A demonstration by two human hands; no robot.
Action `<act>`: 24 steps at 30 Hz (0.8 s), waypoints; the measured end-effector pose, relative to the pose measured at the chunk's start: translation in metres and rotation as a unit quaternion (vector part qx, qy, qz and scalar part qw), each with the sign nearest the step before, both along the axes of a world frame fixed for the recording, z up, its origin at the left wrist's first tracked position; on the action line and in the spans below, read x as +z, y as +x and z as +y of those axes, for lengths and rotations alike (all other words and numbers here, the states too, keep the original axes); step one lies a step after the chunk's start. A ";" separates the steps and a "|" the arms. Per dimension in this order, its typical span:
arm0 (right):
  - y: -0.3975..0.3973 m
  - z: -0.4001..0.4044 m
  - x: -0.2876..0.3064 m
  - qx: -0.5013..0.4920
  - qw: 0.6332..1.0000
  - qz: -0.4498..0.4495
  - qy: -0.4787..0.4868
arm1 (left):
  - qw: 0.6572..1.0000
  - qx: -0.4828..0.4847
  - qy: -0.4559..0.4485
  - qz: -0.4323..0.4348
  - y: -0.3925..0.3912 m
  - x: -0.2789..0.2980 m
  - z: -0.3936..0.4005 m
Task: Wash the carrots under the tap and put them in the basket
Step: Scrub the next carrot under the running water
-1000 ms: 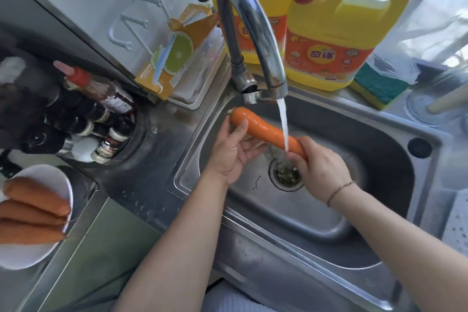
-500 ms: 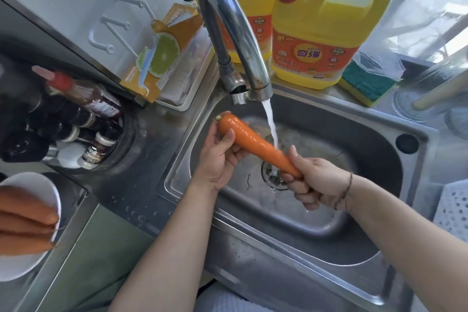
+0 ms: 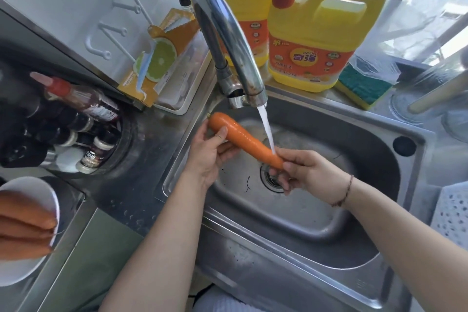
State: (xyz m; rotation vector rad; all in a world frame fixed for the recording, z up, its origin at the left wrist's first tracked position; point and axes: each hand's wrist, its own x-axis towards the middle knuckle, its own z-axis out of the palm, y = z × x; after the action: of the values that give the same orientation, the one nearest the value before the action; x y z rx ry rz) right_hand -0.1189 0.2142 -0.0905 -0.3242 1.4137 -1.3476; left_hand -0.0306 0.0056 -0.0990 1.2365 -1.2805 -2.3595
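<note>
Steel sink (image 3: pixel 379 139): left hand (image 3: pixel 207 157) grips the carrot (image 3: pixel 243 138) at its thick end, right hand (image 3: pixel 306 170) pinches the tip under the tap (image 3: pixel 228 40); wet skin could slip.

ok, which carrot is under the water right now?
The carrot held over the sink by both hands, the stream hitting near its thin end. The other carrots lie dry on the white plate.

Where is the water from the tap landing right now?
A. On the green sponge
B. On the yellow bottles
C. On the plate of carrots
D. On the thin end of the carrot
D: the stream from the tap falls onto the thin end of the carrot, next to the right hand.
</note>
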 end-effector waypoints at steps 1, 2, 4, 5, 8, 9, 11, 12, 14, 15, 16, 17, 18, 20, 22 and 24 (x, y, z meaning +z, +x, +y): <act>0.000 0.000 0.001 -0.019 0.999 -0.029 -0.004 | 1.000 0.002 0.004 -0.002 0.000 0.000 0.000; 0.001 -0.001 0.002 -0.042 0.998 -0.040 -0.002 | 1.000 0.008 0.007 0.000 0.001 -0.001 0.000; 0.003 -0.006 0.003 -0.074 0.997 -0.005 0.025 | 0.999 0.030 0.016 -0.002 0.001 -0.002 0.001; 0.005 -0.009 0.004 -0.082 0.995 0.024 0.048 | 0.999 0.041 0.018 -0.009 0.002 -0.003 0.001; 0.005 -0.019 0.008 -0.081 0.967 0.199 0.136 | 0.997 0.067 -0.012 -0.040 -0.002 -0.003 0.005; 0.005 -0.022 0.009 -0.073 0.948 0.263 0.166 | 0.995 0.072 -0.034 -0.055 -0.003 -0.004 0.007; 0.002 -0.025 0.010 -0.051 0.922 0.335 0.186 | 0.988 0.092 -0.086 -0.086 -0.006 -0.004 0.010; 0.002 -0.025 0.010 -0.033 0.918 0.351 0.181 | 0.983 0.104 -0.114 -0.101 -0.007 -0.003 0.010; 0.001 -0.023 0.010 -0.007 0.923 0.349 0.163 | 0.974 0.121 -0.150 -0.117 -0.007 -0.002 0.010; 0.000 -0.022 0.010 -0.010 0.927 0.338 0.161 | 0.972 0.122 -0.157 -0.121 -0.007 -0.004 0.011; 0.000 -0.022 0.009 -0.024 0.930 0.328 0.167 | 0.973 0.117 -0.159 -0.124 -0.007 -0.003 0.012; 0.000 -0.023 0.007 -0.044 0.928 0.324 0.179 | 0.973 0.111 -0.157 -0.127 -0.008 -0.004 0.014; 0.000 -0.024 0.006 -0.062 0.924 0.323 0.194 | 0.973 0.106 -0.158 -0.131 -0.009 -0.004 0.016; 0.000 -0.026 0.005 -0.073 0.921 0.319 0.212 | 0.973 0.101 -0.161 -0.133 -0.009 -0.003 0.017; 0.002 -0.025 0.009 -0.031 0.936 0.294 0.192 | 0.974 0.098 -0.154 -0.136 -0.008 -0.002 0.012; 0.003 -0.020 0.013 0.003 0.950 0.266 0.163 | 0.975 0.099 -0.139 -0.142 -0.006 -0.001 0.010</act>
State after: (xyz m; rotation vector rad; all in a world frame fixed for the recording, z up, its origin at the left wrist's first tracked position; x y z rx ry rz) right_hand -0.1158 0.1937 -0.0775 -0.4926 2.0505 -1.0317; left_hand -0.0368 0.0160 -0.1001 1.5617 -1.4321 -1.8419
